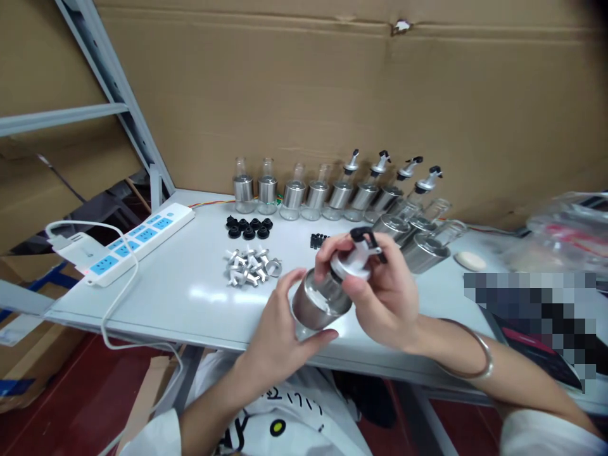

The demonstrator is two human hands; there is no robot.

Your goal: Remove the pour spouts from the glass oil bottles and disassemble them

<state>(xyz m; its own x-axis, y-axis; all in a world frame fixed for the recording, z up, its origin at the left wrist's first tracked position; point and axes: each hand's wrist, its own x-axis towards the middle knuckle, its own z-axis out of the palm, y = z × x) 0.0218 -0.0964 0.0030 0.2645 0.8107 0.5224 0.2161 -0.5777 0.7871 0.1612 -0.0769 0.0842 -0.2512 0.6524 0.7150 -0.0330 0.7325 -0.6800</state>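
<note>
A glass oil bottle (321, 303) with a brushed-metal sleeve leans to the right over the table's front part. Around its body are the fingers of my left hand (280, 323). At the bottle's neck, my right hand (387, 297) grips a silver pour spout (352, 261) with a black flip cap on top. The spout sits at the mouth of the bottle; my fingers hide how deep it goes. Just behind my right hand lie small black caps (319, 240). To the left are loose silver spout parts (249, 267) and black rubber stoppers (249, 228).
Several sleeved bottles (293, 195) stand in a row along the cardboard backing, some with spouts (379, 166) fitted. A white power strip (142, 244) with a cable lies at left. At right are plastic bags (565, 234) and a white oval object (470, 261).
</note>
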